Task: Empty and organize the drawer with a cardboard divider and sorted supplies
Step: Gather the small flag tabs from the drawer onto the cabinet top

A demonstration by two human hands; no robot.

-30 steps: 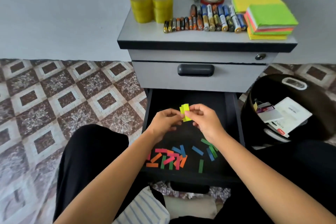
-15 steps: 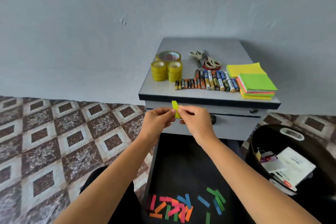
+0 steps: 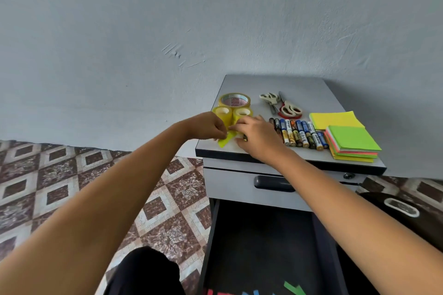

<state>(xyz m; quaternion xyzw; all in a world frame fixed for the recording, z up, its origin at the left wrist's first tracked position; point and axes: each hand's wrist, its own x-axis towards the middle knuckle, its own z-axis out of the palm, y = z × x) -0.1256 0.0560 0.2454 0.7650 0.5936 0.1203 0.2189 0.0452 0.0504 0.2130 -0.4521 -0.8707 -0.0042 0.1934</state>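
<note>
Left hand (image 3: pixel 211 127) and right hand (image 3: pixel 257 137) both pinch the yellow strips (image 3: pixel 224 142) between them, on the counter (image 3: pixel 304 88). Tape rolls (image 3: pixel 223 114) stand just beyond both hands.

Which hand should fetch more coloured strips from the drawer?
Probably the right hand: its arm crosses right above the open drawer, while the left hand pinches the yellow strips on the cabinet top.

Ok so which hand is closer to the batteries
Right. The right hand covers the left end of the batteries; the left hand is farther left, by the tape rolls.
</note>
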